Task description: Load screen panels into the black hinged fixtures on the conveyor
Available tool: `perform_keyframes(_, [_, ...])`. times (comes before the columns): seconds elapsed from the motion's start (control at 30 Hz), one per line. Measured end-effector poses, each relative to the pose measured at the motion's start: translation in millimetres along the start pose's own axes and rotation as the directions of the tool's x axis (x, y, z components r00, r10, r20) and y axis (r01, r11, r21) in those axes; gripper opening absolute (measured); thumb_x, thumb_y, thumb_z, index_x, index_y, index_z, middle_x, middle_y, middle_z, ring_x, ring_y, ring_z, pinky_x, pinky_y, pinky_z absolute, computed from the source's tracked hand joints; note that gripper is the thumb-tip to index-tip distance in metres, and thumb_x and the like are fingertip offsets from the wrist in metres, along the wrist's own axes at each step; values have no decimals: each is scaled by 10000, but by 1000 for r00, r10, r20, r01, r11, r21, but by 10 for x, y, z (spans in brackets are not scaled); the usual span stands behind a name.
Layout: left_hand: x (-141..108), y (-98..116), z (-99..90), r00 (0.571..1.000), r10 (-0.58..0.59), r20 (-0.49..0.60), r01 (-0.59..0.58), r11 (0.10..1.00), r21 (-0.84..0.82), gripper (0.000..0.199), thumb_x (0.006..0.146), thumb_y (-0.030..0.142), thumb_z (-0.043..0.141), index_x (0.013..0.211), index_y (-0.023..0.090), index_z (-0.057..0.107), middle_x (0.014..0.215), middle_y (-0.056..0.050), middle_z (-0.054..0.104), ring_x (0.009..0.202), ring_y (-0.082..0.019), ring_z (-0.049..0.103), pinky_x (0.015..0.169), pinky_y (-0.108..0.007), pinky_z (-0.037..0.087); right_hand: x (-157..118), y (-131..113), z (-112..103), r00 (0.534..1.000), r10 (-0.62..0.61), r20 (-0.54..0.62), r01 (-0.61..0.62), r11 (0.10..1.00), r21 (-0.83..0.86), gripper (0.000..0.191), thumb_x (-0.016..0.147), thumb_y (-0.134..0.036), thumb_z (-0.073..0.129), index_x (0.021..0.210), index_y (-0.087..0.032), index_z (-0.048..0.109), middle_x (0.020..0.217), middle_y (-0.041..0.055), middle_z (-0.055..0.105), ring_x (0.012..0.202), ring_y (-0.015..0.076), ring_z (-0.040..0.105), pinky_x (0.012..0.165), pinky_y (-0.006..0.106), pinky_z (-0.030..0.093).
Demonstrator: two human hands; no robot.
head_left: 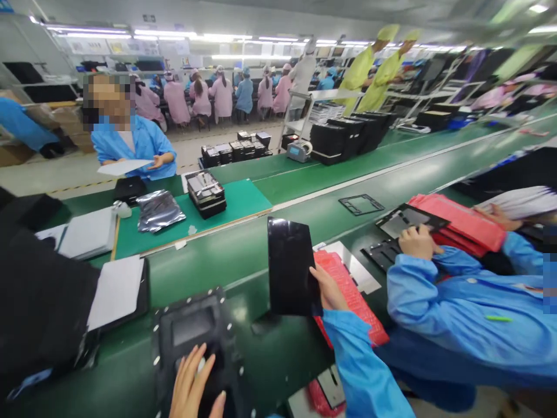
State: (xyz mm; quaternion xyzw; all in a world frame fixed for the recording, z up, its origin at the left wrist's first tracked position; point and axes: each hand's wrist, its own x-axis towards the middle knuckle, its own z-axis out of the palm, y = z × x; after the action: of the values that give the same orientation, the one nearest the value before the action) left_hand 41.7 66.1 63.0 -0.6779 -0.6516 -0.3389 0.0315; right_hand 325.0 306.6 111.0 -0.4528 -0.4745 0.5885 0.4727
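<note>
Across the line, a green mat point(246, 198) bears a crumpled silver bag point(160, 211) and a black box point(206, 196) filled with flat items, a white stack point(89, 232) lies by the mat's left end, and behind it a co-worker in a blue smock point(145, 142) holds a white sheet point(124, 168). Farther along, large black bins point(333, 140) stand near a small blue-grey device point(297, 151), with two people in yellow point(358, 72) behind them. In the background, a row of workers in pink and blue smocks point(221, 97) sits beneath bright tube lights point(224, 38).
</note>
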Motion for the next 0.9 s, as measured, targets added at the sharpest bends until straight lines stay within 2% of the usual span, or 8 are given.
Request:
perform_keyframes(0.07, [-75,-120,-424,998,58,-19,-60,993,-106,415,842,219,531,1257,239,522,1263,-88,576,1194,-236,526,985,-405,470,-530,98,197,998,51,24,-49,997,-59,411,714,-534,643,1018,-257,643,977,52,702,933,265,643,810,397,530])
perform_keyframes(0.17, [-328,-413,-898,999,-10,-34,1,973,-233,271,859,236,527,1116,218,611,1145,-65,645,1094,-197,590,928,-343,511,-1106,196,638,987,136,84,-117,974,-192,434,666,-581,685,959,-261,670,959,46,709,961,282,637,860,419,513])
perform_keyframes(0.33, [-985,-936,-1239,992,-118,46,126,938,-324,240,890,284,479,1000,197,674,994,-69,698,951,-185,650,882,-349,534,-1531,271,1464,966,200,165,-146,945,-293,527,618,-615,704,971,-226,668,985,48,705,988,282,629,914,422,478])
perform_keyframes(0.47, [-1447,-1213,-1406,983,-163,81,181,933,-312,253,895,312,471,989,205,680,973,-61,704,921,-177,659,842,-329,545,-1550,362,1812,969,189,157,-124,928,-351,496,610,-549,716,970,-213,657,961,40,706,945,256,637,884,388,484])
perform_keyframes(0.6, [-1747,-1334,-1505,972,-201,121,225,942,-248,283,901,363,458,972,211,686,956,-62,705,899,-186,662,798,-327,554,-1465,453,1884,979,171,112,-120,926,-357,369,611,-426,716,905,-214,649,902,29,704,955,245,628,855,364,494])
perform_keyframes(0.73, [-1821,-1301,-1486,960,-222,170,260,934,-247,293,904,373,454,974,204,684,962,-68,704,899,-193,662,790,-327,554,-1406,467,1905,987,111,120,-48,898,-437,311,675,-391,655,930,-211,651,965,45,692,991,255,610,915,402,465])
perform_keyframes(0.8, [-1748,-1243,-1421,956,-214,200,265,923,-279,292,901,376,462,1000,202,675,984,-69,701,921,-195,659,807,-333,553,-1404,454,1917,993,-8,118,77,801,-594,339,731,-378,614,1028,-220,647,1071,64,667,1064,282,576,983,445,412])
perform_keyframes(0.9, [-1520,-1117,-1225,943,-196,268,282,899,-334,344,897,396,463,1114,186,628,1097,-90,668,1034,-214,625,895,-375,526,-1440,459,1870,976,-141,167,216,509,-833,428,761,-350,604,1159,-193,617,1230,137,585,1176,358,490,1046,529,319])
